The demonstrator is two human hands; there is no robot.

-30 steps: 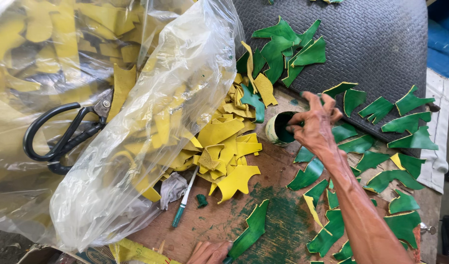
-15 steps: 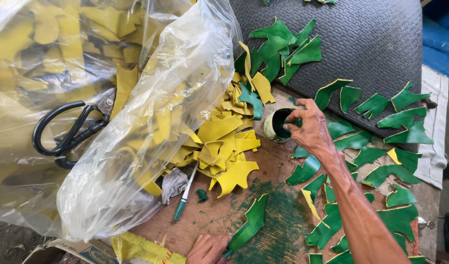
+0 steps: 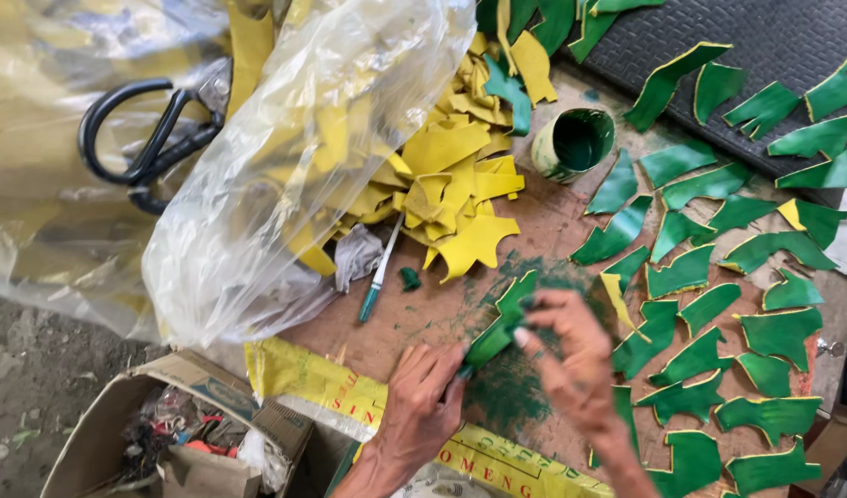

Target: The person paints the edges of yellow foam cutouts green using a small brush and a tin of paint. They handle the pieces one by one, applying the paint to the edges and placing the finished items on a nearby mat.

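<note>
A narrow leaf-shaped piece (image 3: 502,323), green with a yellow edge, lies on a paint-stained wooden board (image 3: 414,318). My left hand (image 3: 422,406) presses its fingertips on the piece's lower end. My right hand (image 3: 576,364) is pinched at the piece's upper part, apparently on a small green-stained dauber that is mostly hidden by the fingers. A small cup of green paint (image 3: 576,143) stands farther back. To the cup's left is a pile of unpainted yellow pieces (image 3: 451,184). Several painted green pieces (image 3: 719,304) are spread out on the right.
A big clear plastic bag (image 3: 285,175) of yellow pieces fills the left, with black-handled scissors (image 3: 147,143) beside it. A green pen-like tool (image 3: 379,272) and a small cap (image 3: 410,277) lie by the pile. An open cardboard box (image 3: 174,433) sits bottom left, and a black ribbed mat (image 3: 793,37) top right.
My right hand left the paint cup and came down to the piece in front of me. My left hand moved up onto that piece's lower end.
</note>
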